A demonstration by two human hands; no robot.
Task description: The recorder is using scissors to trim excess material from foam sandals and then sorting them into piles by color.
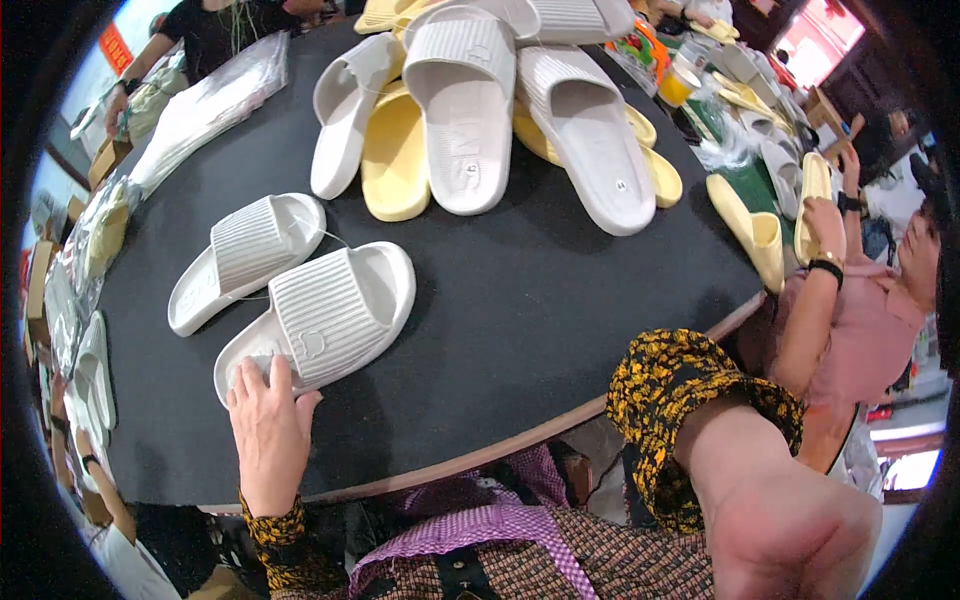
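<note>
Two light grey ribbed slide slippers lie side by side on the black table (pixel 560 320), with a thin clear cord running between them. My left hand (pixel 270 435) rests on the heel end of the nearer slipper (pixel 330 310), its fingers stretched over the insole and apart, thumb by the edge. Beyond it lies the other slipper (pixel 245 255), untouched. My right hand (pixel 800 530) is raised close at the lower right, off the table; its fingers are hidden. A patterned black-and-yellow sleeve (pixel 650 410) surrounds that forearm.
At the far side is a pile of grey slippers (pixel 460 120) and yellow slippers (pixel 397 160). Clear plastic bags (pixel 215 105) line the left edge. A person in pink (pixel 850 320) handles a yellow slipper (pixel 815 190) at right, near a yellow cup (pixel 680 82).
</note>
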